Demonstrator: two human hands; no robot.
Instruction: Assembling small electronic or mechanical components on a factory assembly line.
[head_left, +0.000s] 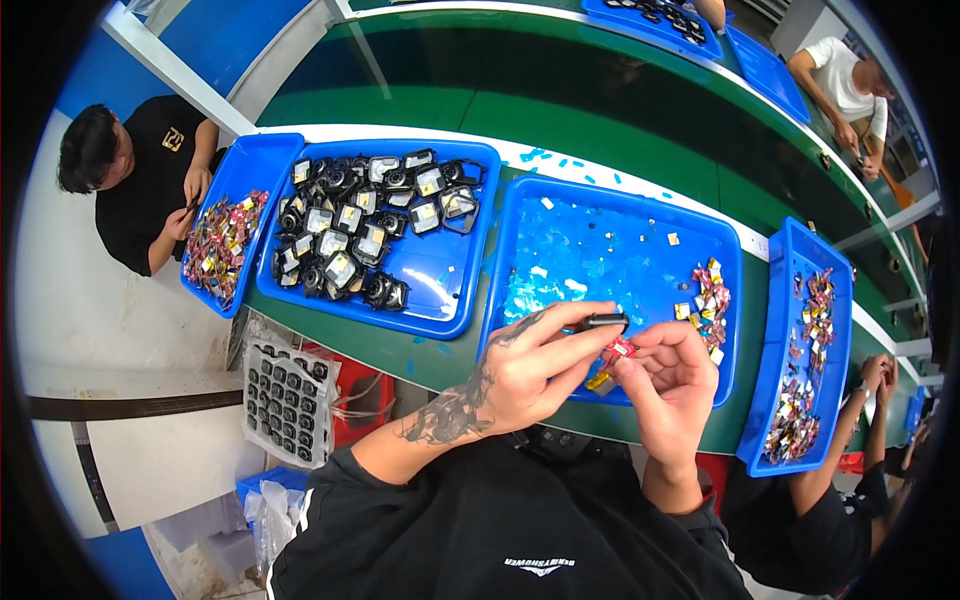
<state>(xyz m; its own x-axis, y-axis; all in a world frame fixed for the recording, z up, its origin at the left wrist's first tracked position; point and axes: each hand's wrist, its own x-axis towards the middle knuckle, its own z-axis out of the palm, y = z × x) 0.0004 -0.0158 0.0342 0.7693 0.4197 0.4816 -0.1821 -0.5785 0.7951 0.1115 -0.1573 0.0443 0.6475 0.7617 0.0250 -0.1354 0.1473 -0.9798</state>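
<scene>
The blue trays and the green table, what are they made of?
The blue trays look like moulded plastic: glossy, with rounded raised rims. The green table seems a smooth, slightly shiny mat or belt, perhaps rubber or vinyl; I can't tell which.

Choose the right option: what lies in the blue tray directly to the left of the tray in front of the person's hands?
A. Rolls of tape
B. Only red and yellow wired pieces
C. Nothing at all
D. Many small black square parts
D: the blue tray left of the hands holds a heap of small black square parts, piled mostly at its left and upper side.
</scene>
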